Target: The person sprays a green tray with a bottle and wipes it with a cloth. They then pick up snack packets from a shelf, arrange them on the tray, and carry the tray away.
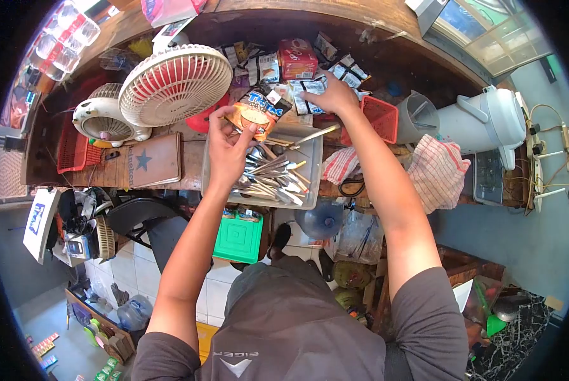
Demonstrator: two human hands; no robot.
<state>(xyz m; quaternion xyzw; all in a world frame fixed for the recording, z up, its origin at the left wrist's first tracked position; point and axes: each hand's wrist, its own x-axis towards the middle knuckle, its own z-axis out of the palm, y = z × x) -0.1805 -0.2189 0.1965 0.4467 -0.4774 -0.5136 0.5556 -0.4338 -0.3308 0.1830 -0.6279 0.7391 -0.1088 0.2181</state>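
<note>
My left hand (228, 143) pinches an orange and black snack packet (259, 114) marked "Tic Tac" between thumb and fingers, above a clear plastic bin (310, 171). Spoons and other utensils (275, 171) with pale handles lie jumbled in that bin. Farther back on the wooden counter, my right hand (335, 95) closes over a white and blue packet (304, 90), its thumb on the near face; the fingertips are partly hidden. Beside it sit a red box (297, 58) and more snack packets (350, 71).
Two fans (173, 86) and a brown notebook (157, 159) are on the left. To the right are a red basket (381, 120), a grey pitcher (417, 113), a white thermos jug (487, 120) and a checked cloth (438, 171). A green-lidded box (238, 238) is below the counter.
</note>
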